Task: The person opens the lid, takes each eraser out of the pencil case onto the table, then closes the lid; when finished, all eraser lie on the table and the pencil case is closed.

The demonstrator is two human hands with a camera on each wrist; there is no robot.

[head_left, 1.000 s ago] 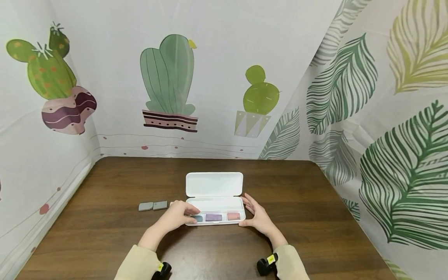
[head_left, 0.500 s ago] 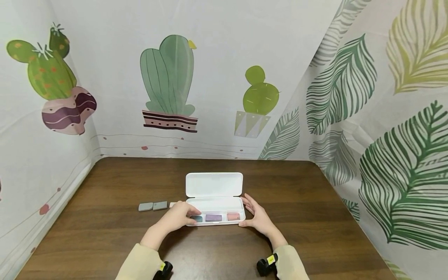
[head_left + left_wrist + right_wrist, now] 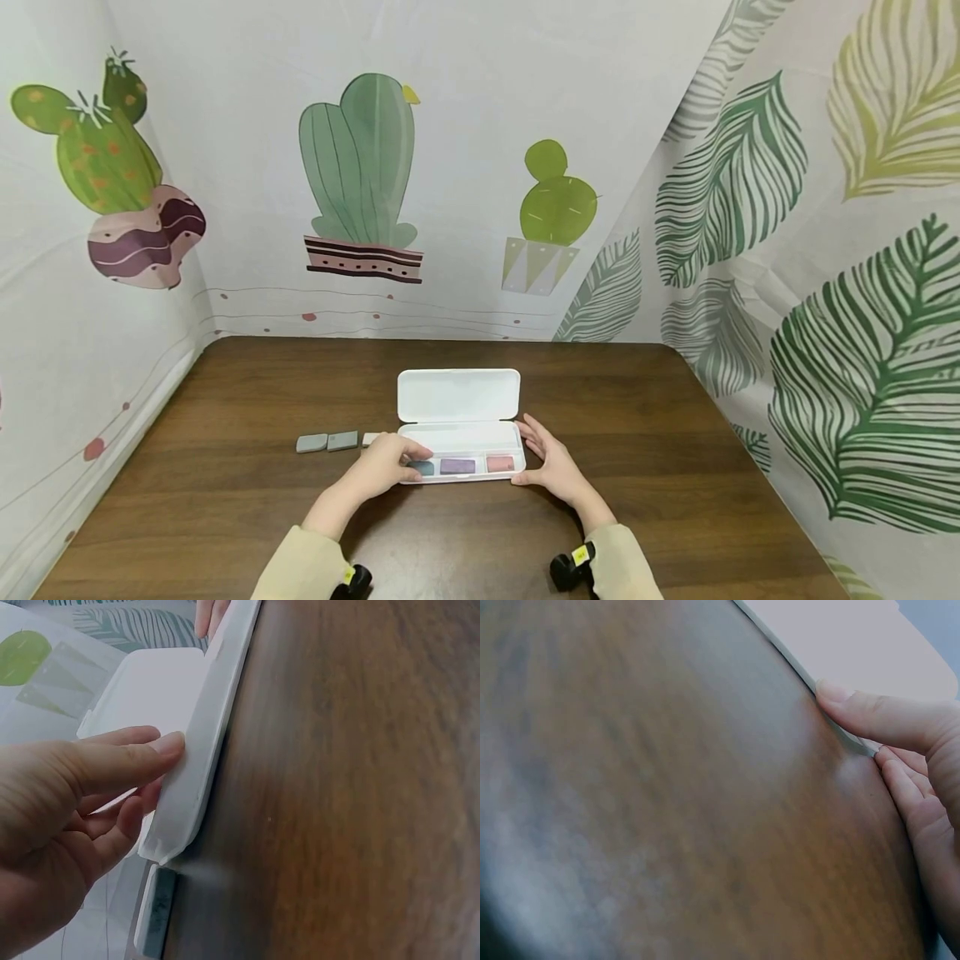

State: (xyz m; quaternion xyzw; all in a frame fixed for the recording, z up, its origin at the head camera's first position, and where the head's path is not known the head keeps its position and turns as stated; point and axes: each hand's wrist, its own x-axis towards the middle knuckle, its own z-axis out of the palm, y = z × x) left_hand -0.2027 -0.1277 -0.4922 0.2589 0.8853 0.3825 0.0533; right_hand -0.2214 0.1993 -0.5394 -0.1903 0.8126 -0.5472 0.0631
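An open white case (image 3: 461,438) with a hinged lid (image 3: 459,395) lies flat on the table. Along its front row sit a teal block (image 3: 424,467), a purple block (image 3: 457,466) and a pink block (image 3: 500,463), each in its own compartment. My left hand (image 3: 378,462) is over the case's left end, thumb and forefinger on either side of the teal block, which they partly hide. In the left wrist view its thumb (image 3: 171,742) lies against the front wall. At the right end, my right hand (image 3: 552,465) grips the case, thumb (image 3: 836,694) at the front corner, fingers along the end.
Two grey blocks (image 3: 327,442) lie side by side on the brown table (image 3: 247,500), left of the case. A whitish piece (image 3: 368,438) shows just behind my left hand. Printed cloth (image 3: 465,167) hangs along the table's back and sides.
My left hand has shifted very slightly right, showing more of the whitish piece behind it. My right hand, the case and the blocks have stayed put.
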